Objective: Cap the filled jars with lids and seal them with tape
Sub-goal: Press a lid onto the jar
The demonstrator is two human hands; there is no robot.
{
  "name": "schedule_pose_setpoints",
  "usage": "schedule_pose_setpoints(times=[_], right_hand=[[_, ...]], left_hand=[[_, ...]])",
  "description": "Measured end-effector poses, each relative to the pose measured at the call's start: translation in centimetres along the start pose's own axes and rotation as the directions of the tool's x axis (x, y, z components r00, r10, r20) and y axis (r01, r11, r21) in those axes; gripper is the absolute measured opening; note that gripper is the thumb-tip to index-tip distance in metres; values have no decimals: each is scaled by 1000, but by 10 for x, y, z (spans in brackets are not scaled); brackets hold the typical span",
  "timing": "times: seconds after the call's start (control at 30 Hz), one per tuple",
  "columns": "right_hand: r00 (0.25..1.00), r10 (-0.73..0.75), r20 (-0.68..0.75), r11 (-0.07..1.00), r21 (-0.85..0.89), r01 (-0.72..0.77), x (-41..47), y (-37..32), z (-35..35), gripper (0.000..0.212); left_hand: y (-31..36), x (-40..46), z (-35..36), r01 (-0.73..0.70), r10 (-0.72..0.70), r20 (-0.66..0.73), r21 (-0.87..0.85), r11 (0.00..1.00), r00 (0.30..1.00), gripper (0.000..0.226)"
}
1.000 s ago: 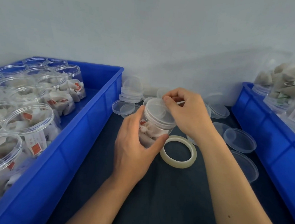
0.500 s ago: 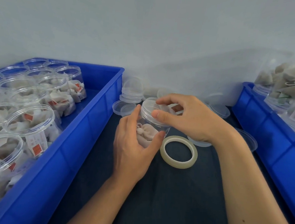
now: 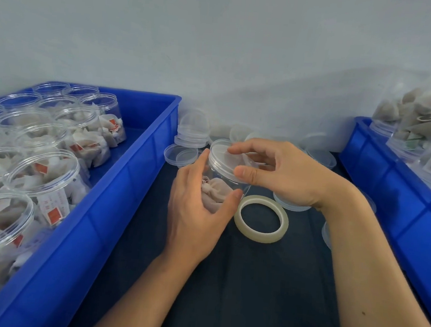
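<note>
From the head view, the writing comes first: the open jars (image 3: 44, 174) packed in the left blue crate (image 3: 117, 201) carry white labels with red squares and small print, and a pale label shows on a container in the right blue crate (image 3: 401, 205), but none of the text is sharp enough to read. The tape roll (image 3: 261, 218), a pale translucent ring, lies flat on the dark cloth (image 3: 249, 296) and serves as the landmark here. Just behind and left of the tape roll, the filled jar (image 3: 220, 189) is held tilted, tea sachets visible through its clear wall, with the clear lid (image 3: 221, 156) seated on its mouth. The left hand (image 3: 197, 214) comes up from below, left of the tape roll, and grips the jar body, thumb on the side nearest the roll and fingers wrapped round the far side. The right hand (image 3: 281, 174) reaches in from the right, above the tape roll, wrist bent, its thumb pressing the lid's near rim and its fingertips curled over the lid's top edge, so it grips the lid. Behind the tape roll, against the wall, spare lids (image 3: 192, 135) stand stacked and scattered; more lie right of the roll, partly under the right forearm.
</note>
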State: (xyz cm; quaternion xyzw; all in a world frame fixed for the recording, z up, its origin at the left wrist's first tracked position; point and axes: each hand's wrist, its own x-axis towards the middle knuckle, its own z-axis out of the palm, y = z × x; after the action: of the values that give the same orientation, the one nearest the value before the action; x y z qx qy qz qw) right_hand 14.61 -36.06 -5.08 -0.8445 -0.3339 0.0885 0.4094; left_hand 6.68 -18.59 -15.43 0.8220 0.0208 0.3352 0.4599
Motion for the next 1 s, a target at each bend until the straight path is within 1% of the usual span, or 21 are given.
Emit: schedule_pose_setpoints(times=[0.17, 0.27, 0.33, 0.43, 0.5, 0.57, 0.7, 0.8, 0.83, 0.9, 0.97, 1.0], right_hand=[[999, 30, 44, 1000, 1, -30, -2, -3, -3, 38], [999, 51, -5, 999, 0, -51, -3, -4, -4, 30], [998, 46, -33, 999, -4, -46, -3, -6, -5, 30], [1000, 29, -10, 1000, -1, -29, -3, -9, -3, 37], [1000, 27, 9, 998, -64, -26, -2, -10, -1, 43], [999, 36, 0, 991, -126, -35, -2, -11, 0, 48], [998, 54, -37, 978, -197, -61, -2, -12, 0, 55], [995, 78, -56, 962, -256, -90, -3, -13, 0, 66], [995, 79, -64, 966, -241, -92, -3, -14, 0, 66], [993, 72, -89, 989, -119, -83, -4, -17, -2, 58], [995, 54, -79, 999, 4, -54, -5, -20, -3, 40], [998, 41, -55, 999, 12, -40, -5, -21, -3, 28]], left_hand=[[1, -1, 0, -12, 12, 2, -14, 1000, 1000, 84], [1, -1, 0, -18, 18, 6, -28, 999, 1000, 83], [1, 0, 0, -8, 10, 19, -74, 997, 1000, 82], [1, 0, -1, 14, -11, 26, -110, 994, 1000, 81], [2, -1, -1, 8, -6, 17, -96, 995, 1000, 81], [2, -1, -1, 1, -1, 7, -96, 995, 1000, 81], [4, -2, 0, -6, 7, 9, -107, 994, 1000, 82], [5, -3, 1, -23, 24, 7, -94, 995, 1000, 83], [5, -3, 1, -26, 27, 6, -95, 995, 1000, 82], [6, -3, 1, -28, 28, 0, -104, 994, 1000, 83], [6, -3, 2, -26, 25, -6, -114, 993, 1000, 83], [6, -3, 2, -23, 22, -6, -116, 993, 1000, 83]])
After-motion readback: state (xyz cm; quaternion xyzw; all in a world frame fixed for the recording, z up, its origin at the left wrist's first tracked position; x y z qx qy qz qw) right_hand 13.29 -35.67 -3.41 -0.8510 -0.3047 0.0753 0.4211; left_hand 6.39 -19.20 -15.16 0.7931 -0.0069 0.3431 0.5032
